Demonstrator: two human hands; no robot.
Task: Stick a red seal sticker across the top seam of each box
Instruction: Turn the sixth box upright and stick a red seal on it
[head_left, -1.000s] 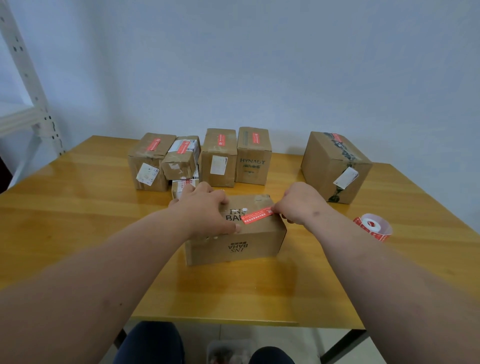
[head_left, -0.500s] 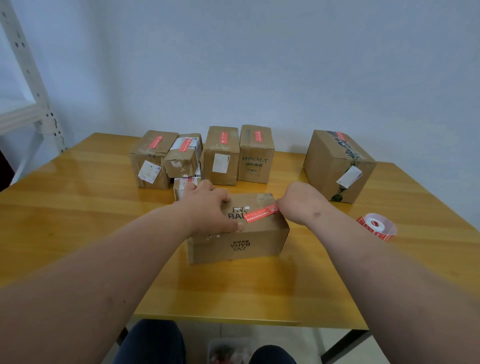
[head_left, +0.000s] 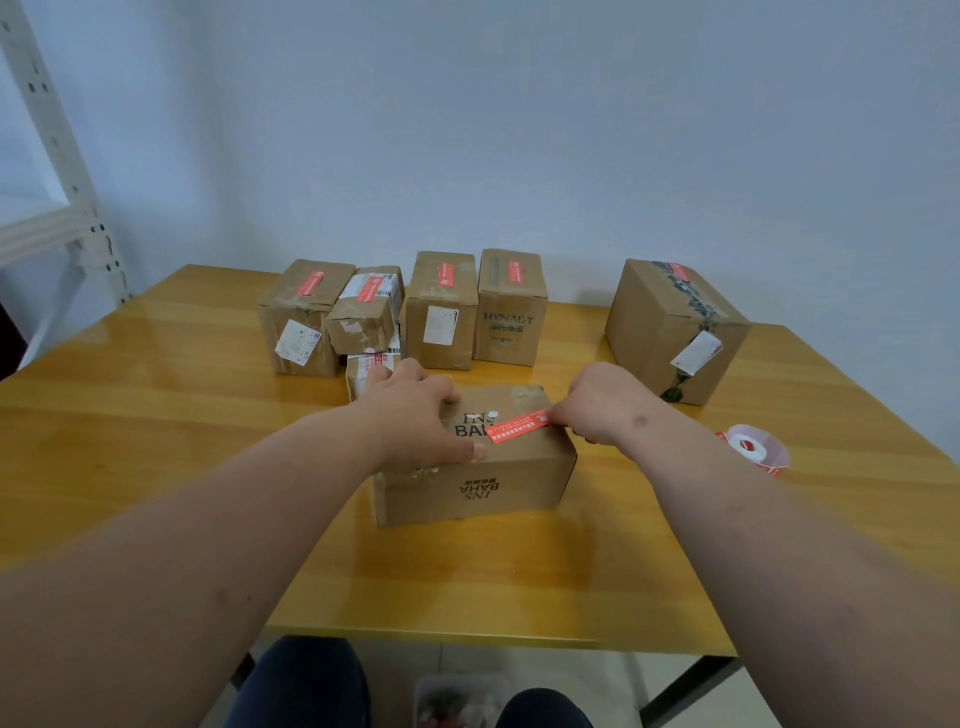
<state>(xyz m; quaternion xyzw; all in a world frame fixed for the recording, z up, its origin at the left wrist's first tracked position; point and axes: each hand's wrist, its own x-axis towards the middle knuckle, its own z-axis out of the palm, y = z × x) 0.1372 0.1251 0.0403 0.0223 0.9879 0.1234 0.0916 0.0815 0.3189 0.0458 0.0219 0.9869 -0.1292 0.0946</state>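
Observation:
A brown cardboard box printed "INS BAHA" sits in the middle of the wooden table. A red seal sticker lies slanted across its top. My left hand rests flat on the left part of the box top, thumb at the near edge. My right hand pinches the right end of the sticker at the box's right edge. A roll of red stickers lies on the table to the right.
Several boxes with red stickers stand in a row at the back, and a small one lies behind my left hand. A bigger box stands back right. A white metal shelf frame rises at the left. The table's near edge is below.
Both hands stay on the box and sticker; the view has shifted slightly and the sticker looks laid a little flatter on the top.

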